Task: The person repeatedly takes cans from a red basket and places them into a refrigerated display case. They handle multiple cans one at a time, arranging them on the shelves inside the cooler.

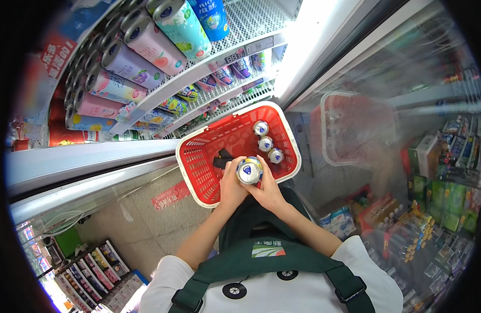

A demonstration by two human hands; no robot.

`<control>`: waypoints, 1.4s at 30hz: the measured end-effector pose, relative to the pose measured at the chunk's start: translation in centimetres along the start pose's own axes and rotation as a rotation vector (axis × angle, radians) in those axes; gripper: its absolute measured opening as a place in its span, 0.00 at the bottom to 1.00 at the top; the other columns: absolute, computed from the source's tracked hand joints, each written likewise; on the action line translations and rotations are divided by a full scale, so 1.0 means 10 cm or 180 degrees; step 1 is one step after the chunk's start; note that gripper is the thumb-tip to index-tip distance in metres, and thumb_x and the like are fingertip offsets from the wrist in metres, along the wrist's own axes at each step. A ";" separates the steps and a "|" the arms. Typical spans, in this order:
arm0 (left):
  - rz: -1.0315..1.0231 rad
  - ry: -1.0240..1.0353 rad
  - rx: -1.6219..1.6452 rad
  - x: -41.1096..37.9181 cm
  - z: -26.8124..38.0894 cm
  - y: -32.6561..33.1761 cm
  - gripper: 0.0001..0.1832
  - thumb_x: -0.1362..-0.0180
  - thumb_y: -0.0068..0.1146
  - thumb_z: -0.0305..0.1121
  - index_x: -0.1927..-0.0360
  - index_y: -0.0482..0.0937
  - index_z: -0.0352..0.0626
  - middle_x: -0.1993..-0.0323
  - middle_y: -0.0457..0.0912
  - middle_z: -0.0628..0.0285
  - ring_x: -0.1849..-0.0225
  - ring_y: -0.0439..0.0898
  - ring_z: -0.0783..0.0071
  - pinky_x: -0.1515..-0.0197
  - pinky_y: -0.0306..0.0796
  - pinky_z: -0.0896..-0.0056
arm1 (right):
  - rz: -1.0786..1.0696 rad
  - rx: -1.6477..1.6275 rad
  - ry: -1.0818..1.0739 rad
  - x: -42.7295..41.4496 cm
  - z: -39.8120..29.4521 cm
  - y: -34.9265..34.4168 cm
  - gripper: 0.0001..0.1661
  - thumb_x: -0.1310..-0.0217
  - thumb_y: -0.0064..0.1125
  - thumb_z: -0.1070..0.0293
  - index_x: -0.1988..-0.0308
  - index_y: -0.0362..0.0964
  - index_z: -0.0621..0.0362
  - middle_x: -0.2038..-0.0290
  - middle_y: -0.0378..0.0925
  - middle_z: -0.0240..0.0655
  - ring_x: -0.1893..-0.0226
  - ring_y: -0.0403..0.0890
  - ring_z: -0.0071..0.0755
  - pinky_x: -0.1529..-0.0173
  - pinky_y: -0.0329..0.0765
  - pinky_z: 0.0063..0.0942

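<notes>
Both my hands hold one drink can (249,170) upright between them, its silver lid and blue pull tab facing up. My left hand (232,184) wraps its left side and my right hand (268,187) its right side. The can is above the near edge of a red plastic shopping basket (193,172) with a white rim. Inside the basket, several silver-topped cans (265,143) stand in a line at the right. A black object (222,159), partly hidden by my fingers, lies left of the held can.
Beyond the basket, wire cooler shelves (240,23) hold rows of drink cans (154,47). A glass door (342,129) stands open at the right, reflecting the basket. Another door's metal frame (96,176) runs along the left. A rack of small packets (94,274) is at the lower left.
</notes>
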State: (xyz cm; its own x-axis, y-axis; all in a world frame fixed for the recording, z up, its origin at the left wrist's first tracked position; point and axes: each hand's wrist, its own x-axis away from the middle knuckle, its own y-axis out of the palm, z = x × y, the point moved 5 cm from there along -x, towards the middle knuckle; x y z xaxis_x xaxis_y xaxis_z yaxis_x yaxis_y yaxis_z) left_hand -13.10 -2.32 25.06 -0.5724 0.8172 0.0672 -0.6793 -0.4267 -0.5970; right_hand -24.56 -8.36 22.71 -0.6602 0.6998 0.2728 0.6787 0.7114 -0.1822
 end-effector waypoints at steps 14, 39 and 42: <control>-0.1099 0.0013 0.0266 -0.17 -1.63 1.36 0.34 0.53 0.70 0.30 0.40 0.70 0.52 0.46 0.79 0.52 0.45 0.79 0.47 0.47 0.75 0.52 | -0.0083 0.0037 0.1797 -0.46 1.82 0.12 0.37 0.49 0.72 0.57 0.46 0.69 0.67 0.57 0.79 0.39 0.63 0.81 0.28 0.58 0.80 0.28; -0.2437 -0.0485 -0.0327 -0.67 -1.04 0.69 0.38 0.44 0.66 0.46 0.34 0.69 0.36 0.39 0.77 0.44 0.38 0.77 0.52 0.37 0.71 0.60 | 0.0343 0.0391 0.1394 -0.54 1.03 -0.37 0.40 0.43 0.61 0.54 0.40 0.67 0.74 0.48 0.78 0.58 0.47 0.80 0.52 0.45 0.75 0.38; -0.2038 -0.0427 0.0399 -1.09 -0.21 0.03 0.31 0.39 0.65 0.41 0.36 0.71 0.38 0.44 0.80 0.51 0.44 0.80 0.65 0.41 0.74 0.65 | 0.0763 -0.0041 -0.0072 -0.84 0.07 -0.68 0.30 0.39 0.61 0.61 0.40 0.69 0.62 0.48 0.77 0.50 0.50 0.81 0.44 0.48 0.77 0.37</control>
State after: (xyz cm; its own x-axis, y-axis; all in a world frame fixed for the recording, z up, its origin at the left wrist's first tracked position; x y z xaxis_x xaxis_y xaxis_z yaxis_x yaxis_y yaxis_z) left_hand -6.12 -10.57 22.47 -0.0849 0.8724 0.4814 -0.9478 0.0784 -0.3092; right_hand -23.85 -19.00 20.96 -0.4866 0.8500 0.2020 0.8209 0.5239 -0.2272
